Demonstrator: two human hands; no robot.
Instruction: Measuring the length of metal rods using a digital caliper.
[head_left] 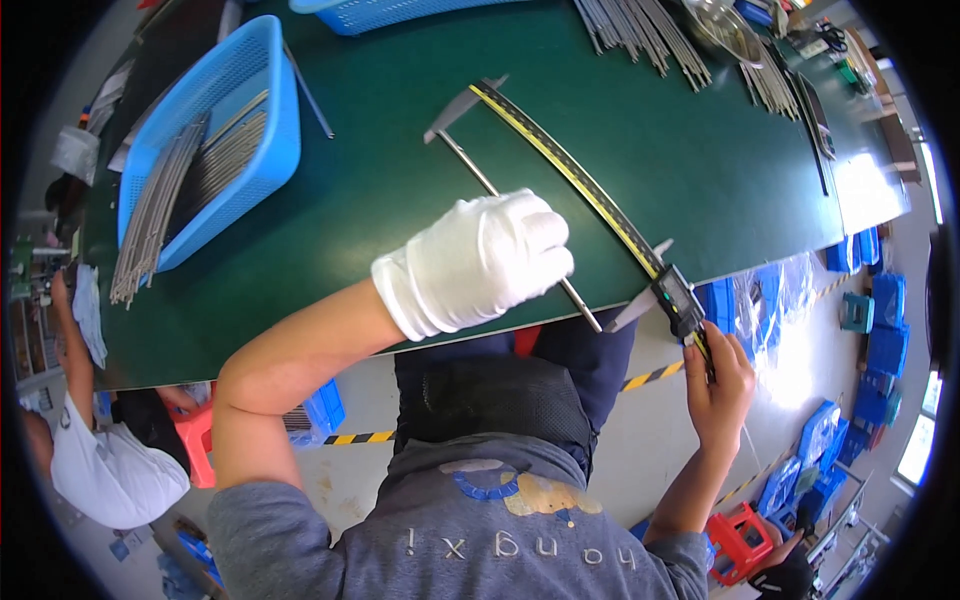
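Rod (pixel 468 163): between the jaws of the caliper (pixel 577 178), lower end past the table's near edge (pixel 350 215); contact unclear.
Left hand (pixel 485 260): gloved, wrapped round the rod.
Right hand (pixel 722 385): bare, gripping the caliper's end.
Near-edge risk: tilting could misalign the rod; a loosened grip could drop the caliper.

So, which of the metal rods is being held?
The single rod in the gloved left hand, lined up between the jaws of the caliper. Rods in the blue basket and at the table's far side lie unheld.
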